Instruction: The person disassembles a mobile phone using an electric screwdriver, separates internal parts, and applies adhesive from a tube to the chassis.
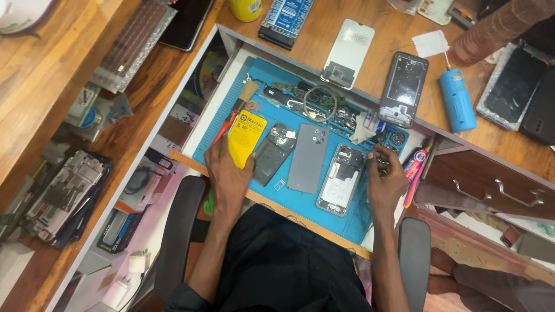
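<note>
My left hand (226,170) rests on the blue work mat (300,202), its fingers on the lower edge of a yellow phone battery (245,136). My right hand (385,179) sits at the mat's right side, fingertips pinched over small parts beside an opened phone frame (341,179). Between my hands lie a grey phone back cover (309,158) with a camera cluster and a dark inner plate (272,153). Whether the right fingers grip anything is hidden.
The mat lies in an open drawer of a wooden desk (399,34). Behind it lie a white phone panel (348,53), a dark phone frame (403,88), a blue cylinder (458,99) and circuit boards (312,104). A second open drawer (491,188) is at right.
</note>
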